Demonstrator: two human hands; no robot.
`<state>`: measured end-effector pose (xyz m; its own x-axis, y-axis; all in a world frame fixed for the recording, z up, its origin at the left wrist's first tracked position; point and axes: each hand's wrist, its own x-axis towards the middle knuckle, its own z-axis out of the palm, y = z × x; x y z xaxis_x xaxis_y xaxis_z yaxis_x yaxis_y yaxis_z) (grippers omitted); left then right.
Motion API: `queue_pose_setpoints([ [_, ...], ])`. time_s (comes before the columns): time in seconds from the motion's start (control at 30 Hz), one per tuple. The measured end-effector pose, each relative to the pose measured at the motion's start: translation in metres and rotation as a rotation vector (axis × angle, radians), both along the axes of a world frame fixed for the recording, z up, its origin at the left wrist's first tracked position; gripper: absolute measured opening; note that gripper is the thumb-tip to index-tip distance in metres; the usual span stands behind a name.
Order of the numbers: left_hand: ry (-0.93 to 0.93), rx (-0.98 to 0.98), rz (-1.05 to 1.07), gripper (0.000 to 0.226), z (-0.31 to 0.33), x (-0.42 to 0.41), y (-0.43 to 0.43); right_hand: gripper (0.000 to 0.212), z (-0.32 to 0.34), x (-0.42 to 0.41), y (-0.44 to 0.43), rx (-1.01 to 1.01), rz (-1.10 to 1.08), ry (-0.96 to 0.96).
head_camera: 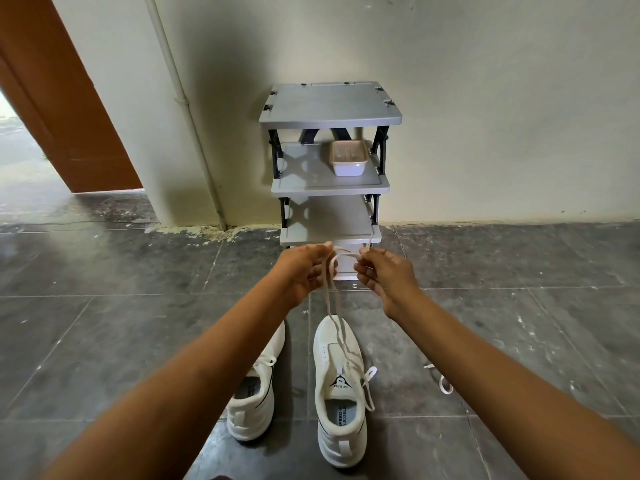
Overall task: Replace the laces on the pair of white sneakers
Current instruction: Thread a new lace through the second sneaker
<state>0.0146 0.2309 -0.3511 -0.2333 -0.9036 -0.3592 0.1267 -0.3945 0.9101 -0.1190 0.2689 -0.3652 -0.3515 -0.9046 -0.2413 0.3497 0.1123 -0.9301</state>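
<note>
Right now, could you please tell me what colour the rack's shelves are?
The rack's shelves are grey, on black supports; head view shows it.

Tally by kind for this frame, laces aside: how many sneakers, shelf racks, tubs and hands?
White sneakers: 2 (left sneaker, right sneaker)
Grey shelf rack: 1
Tub on the rack: 1
Hands: 2 (left hand, right hand, both pinching a lace)
Total: 6

Grey rack (330,107) holds a tub (348,168) (second shelf).
</note>
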Motion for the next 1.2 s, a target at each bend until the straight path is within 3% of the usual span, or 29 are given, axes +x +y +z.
queue_pose_setpoints([
  [0.1,0.025,-0.029,0.018,0.004,0.000,0.001,0.000,0.010,0.000,0.000,0.000,0.000,0.013,-0.010],
  [0.2,0.078,-0.049,0.013,0.015,-0.001,0.001,0.000,0.006,-0.002,0.000,0.000,-0.006,0.055,-0.008],
  [0.33,-0.091,-0.168,-0.096,0.027,0.000,-0.002,0.005,0.006,-0.004,0.002,0.001,-0.031,0.085,0.012],
  [0.43,-0.207,-0.251,-0.109,0.019,0.001,-0.008,0.010,0.007,-0.003,0.004,0.002,-0.044,0.073,0.008],
  [0.5,-0.231,-0.307,-0.098,0.010,0.001,-0.011,0.013,0.005,-0.003,0.004,0.002,-0.044,0.076,0.025],
  [0.6,-0.228,-0.345,-0.056,0.014,0.001,-0.012,0.015,0.006,-0.003,0.005,0.003,-0.047,0.081,0.052],
  [0.77,-0.264,-0.300,-0.021,0.016,0.001,-0.010,0.012,0.011,-0.002,0.007,0.003,-0.054,0.088,0.104],
  [1.03,-0.185,-0.219,0.124,0.010,0.004,-0.009,0.010,0.005,-0.002,0.011,0.004,-0.125,0.086,0.209],
  [1.2,-0.143,-0.119,0.124,0.011,0.007,-0.010,0.010,0.012,-0.003,0.016,0.004,-0.149,0.094,0.253],
])
